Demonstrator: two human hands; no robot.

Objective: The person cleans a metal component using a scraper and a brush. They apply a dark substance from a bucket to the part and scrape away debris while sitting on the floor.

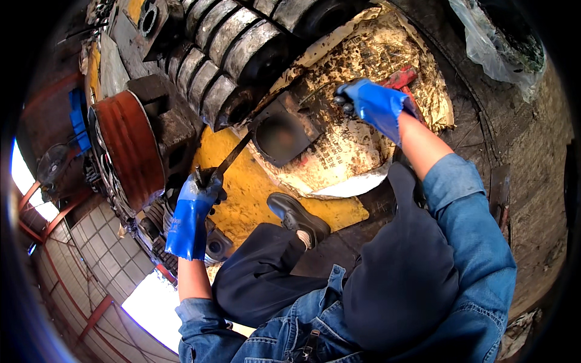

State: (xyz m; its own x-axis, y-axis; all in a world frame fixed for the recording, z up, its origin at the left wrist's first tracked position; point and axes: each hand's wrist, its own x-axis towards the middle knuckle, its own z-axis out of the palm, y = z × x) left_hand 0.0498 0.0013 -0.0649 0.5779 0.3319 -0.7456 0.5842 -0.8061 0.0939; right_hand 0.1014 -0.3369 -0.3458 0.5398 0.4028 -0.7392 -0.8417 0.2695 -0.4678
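1. Writing: small dark and red print marks the grease-stained sack (369,142), about 3 to 4 o'clock of the square metal plate (292,112); pale print also shows on the left glove's cuff. No maker's mark is clear.
2. The plate lies at the sack's near-left edge, its round centre dark and blurred.
3. Left hand (200,192): at the plate's 8 o'clock, blue-gloved, forearm rising nearly straight; its fingers are clamped on a dark flat bar (233,156) slanting toward 1 o'clock, up to the plate's edge.
4. Right hand (368,101): at the plate's 2 o'clock, over the sack, arm stretched toward 11 o'clock. Its blackened fingers curl inward; whether they clamp on anything, I cannot tell. A red tool (399,78) sits just beside the glove.
5. Ribbed metal cylinders (233,48) stand at the plate's 11 o'clock.
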